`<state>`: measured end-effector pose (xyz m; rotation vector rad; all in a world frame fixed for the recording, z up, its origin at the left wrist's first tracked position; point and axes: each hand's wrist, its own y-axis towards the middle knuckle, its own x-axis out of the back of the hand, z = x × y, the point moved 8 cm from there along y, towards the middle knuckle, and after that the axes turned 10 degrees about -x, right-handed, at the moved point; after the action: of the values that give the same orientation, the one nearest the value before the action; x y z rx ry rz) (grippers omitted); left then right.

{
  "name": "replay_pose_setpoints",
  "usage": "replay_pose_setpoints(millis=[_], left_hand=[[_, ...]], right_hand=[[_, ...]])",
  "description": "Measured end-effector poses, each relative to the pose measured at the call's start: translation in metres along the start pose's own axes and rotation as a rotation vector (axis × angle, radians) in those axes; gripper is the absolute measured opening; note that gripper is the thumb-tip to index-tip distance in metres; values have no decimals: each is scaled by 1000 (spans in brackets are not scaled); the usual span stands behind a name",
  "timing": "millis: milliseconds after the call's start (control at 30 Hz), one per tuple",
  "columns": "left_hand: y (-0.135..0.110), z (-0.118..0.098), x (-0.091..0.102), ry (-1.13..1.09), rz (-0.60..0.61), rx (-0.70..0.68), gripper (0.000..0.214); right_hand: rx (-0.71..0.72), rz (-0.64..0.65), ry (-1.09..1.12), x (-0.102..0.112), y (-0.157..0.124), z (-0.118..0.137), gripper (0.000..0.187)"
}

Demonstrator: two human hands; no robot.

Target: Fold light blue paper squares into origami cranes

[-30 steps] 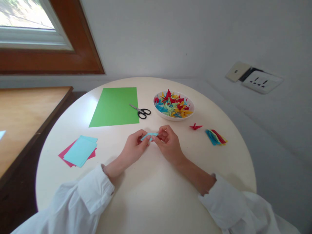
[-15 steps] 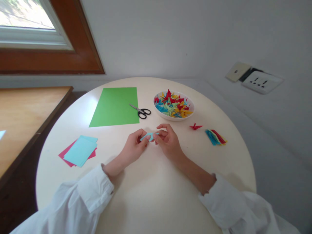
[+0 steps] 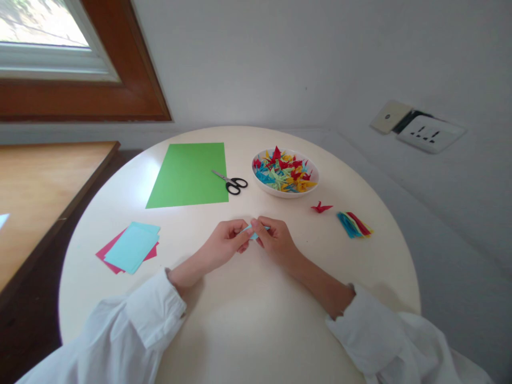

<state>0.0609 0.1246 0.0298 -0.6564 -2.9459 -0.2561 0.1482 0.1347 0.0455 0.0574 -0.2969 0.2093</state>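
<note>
My left hand and my right hand meet over the middle of the round cream table. Both pinch a small folded light-blue paper piece between their fingertips, close to the tabletop. Most of the paper is hidden by my fingers. White sleeves cover both forearms.
A white bowl of coloured folded paper cranes stands behind my hands. Black scissors lie by a green sheet. Light-blue and pink squares are stacked at the left. A red crane and folded coloured pieces lie at the right.
Both hands have drawn closer together and dropped slightly toward me. The blue paper, earlier seen as a long strip between them, is now mostly covered by the fingers.
</note>
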Motion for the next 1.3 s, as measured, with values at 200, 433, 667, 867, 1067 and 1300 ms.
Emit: replay_pose_setpoints(millis=[200,433,667,867,1067,1300], left_hand=[[-1,0,-3,-105,13,-14,34],[-3,-3,-10,-337,49,-14,29],[-4,-6,-12,-368,79,-37,28],[-3,-7,-11,-317,112,-69,27],[-3,-8,-11,-293,134,-82,26],[-3,-10,-12,-317,164,-92,24]], right_hand=[[-48,29,82,-2,-1,-3,47],[-144,118,301,-12,-2,-8,45],[-198,154,442,-17,-3,-15,44],[-213,171,483,-17,-3,-18,44],[-227,193,539,-19,-5,-18,43],[-229,212,578,-20,-6,-17,42]])
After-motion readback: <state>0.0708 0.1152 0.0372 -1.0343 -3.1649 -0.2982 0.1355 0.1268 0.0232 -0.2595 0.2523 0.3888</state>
